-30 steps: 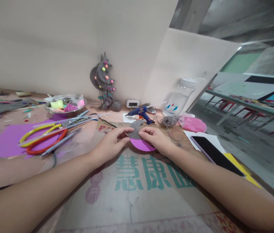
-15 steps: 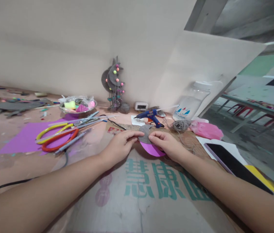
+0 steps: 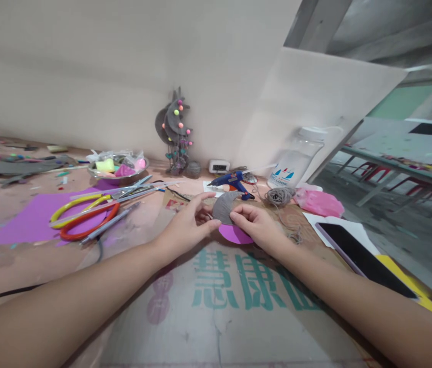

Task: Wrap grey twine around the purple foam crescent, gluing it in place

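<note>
A rounded purple paper cut-out [image 3: 235, 234], its upper part covered in grey yarn [image 3: 222, 208], is between my hands above the cardboard. My right hand [image 3: 253, 224] pinches it at the right edge, thumb against the yarn-covered face. At its left side is my left hand [image 3: 196, 220], thumb and fingers apart; the thumb tip is by the lower left edge, and whether it touches cannot be told. Beyond them lies a blue glue gun [image 3: 231, 180]. A loose ball of grey yarn [image 3: 279, 196] sits to its right, with a strand trailing toward my right hand.
Printed cardboard [image 3: 185, 327] lies under my arms. To the left are scissors [image 3: 86, 214] on purple paper [image 3: 20, 220], and a metal bowl [image 3: 120, 180] of craft pieces. A grey moon-shaped hanging [image 3: 175, 122] leans on the wall. At right stand a bottle [image 3: 296, 158] and a phone [image 3: 365, 258].
My left fingers have come off the yarn-covered face and spread apart. The cut-out has turned, showing more grey yarn and less purple. The view has shifted slightly.
</note>
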`<state>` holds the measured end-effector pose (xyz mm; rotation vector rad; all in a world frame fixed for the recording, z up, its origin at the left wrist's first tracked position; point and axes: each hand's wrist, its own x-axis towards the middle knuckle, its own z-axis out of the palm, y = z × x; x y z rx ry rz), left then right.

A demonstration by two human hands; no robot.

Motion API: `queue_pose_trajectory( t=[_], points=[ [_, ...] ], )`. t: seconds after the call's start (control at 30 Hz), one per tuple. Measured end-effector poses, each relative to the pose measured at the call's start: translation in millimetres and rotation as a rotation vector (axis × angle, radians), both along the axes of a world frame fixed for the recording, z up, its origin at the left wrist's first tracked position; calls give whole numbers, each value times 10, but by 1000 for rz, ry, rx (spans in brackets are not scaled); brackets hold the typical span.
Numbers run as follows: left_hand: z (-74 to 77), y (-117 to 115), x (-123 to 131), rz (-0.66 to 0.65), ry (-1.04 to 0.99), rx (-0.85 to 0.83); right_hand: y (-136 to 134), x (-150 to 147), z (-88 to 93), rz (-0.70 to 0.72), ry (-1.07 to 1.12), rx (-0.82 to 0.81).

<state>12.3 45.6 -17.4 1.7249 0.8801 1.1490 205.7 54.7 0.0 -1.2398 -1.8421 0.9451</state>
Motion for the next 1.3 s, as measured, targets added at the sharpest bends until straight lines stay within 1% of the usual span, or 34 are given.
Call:
queue_pose_trajectory(
  t=[0.1,0.17,0.33,0.43,0.5,0.63,0.8,0.87,0.97,1.13,1.3],
  points=[
    [44,-45,-9,15,113,43,-26,-19,18,-6,-44,-24],
    [65,-65,-18,18,165,44,-33,-26,21,-11,-64,-38],
    [78,-63,-42,14,162,45,-18,-18,24,10,-66,-69],
    [67,-46,-47,22,172,81,-13,-13,35,4,-51,-91],
    [56,-33,-44,24,117,88,-11,-12,36,0,-14,-121],
    [37,-2,-33,12,-66,-26,-5,-12,22,16,40,-147],
    [23,24,-37,111,2,-80,-10,-22,23,-1,14,-113],
    [7,28,-36,109,-2,-75,-13,-26,28,-8,5,-107],
    [-12,17,-27,63,-28,-24,-12,-29,30,-6,13,-97],
    [27,-53,-15,55,132,91,0,-16,8,4,25,-71],
    [82,-92,-18,76,214,111,-6,-1,-1,-1,42,-96]
  ],
)
